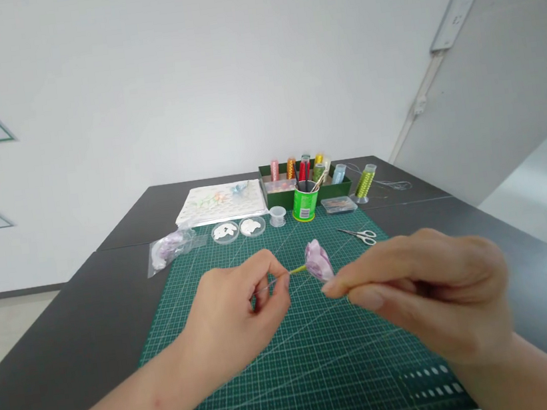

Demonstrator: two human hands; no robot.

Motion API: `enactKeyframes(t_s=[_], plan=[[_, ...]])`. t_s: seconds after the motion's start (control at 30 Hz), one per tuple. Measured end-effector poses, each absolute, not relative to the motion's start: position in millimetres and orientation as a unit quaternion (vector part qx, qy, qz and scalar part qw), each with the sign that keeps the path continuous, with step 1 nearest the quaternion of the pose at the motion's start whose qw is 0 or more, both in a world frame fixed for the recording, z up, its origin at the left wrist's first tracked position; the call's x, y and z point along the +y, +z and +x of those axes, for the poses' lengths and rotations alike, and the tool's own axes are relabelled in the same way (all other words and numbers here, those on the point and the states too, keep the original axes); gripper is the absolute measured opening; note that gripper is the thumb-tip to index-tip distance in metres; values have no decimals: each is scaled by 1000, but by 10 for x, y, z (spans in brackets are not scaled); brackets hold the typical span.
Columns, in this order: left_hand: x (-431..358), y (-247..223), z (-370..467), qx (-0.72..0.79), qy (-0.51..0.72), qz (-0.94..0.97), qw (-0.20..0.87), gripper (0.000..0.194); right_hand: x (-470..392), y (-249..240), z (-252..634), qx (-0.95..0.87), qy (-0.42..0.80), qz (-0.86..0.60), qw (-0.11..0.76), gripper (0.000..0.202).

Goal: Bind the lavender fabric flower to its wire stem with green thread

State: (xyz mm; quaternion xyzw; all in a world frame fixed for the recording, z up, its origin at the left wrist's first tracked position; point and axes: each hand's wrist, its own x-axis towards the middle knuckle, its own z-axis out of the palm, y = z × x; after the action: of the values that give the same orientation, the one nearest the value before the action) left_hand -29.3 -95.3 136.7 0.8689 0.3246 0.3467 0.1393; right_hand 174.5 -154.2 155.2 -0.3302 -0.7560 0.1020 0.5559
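A small pale-purple artificial flower (318, 261) is held up over the green cutting mat, its head pointing right. My left hand (249, 302) is closed in a pinch on the flower's thin yellow-green stem (298, 269); a fine pale wire or thread trails back through the fingers. My right hand (416, 290) is also closed, with thumb and forefinger together right beside the flower's lower petals. What lies between those right fingertips is hidden, and I cannot tell whether they touch the petals.
The cutting mat (217, 387) lies on a black table (69, 380). Beyond my hands are scissors (361, 235), a green can (305, 205) of tools, two dishes of white pieces (225, 232), a clear spool (277, 216), a plastic bag (168, 249), and a box (280, 199) with thread spools.
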Motion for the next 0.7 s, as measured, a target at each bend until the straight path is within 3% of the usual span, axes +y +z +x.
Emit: enactKeyframes(t_s=[0.33,0.7], plan=[[-1024,1327,-269,314,289,875,228,16,-1269,1491,1739,-699,154,-352,603,10],[-1101,1388,-325,266,310,878,249,17,-1003,1380,1770,-688,200,-430,549,11]])
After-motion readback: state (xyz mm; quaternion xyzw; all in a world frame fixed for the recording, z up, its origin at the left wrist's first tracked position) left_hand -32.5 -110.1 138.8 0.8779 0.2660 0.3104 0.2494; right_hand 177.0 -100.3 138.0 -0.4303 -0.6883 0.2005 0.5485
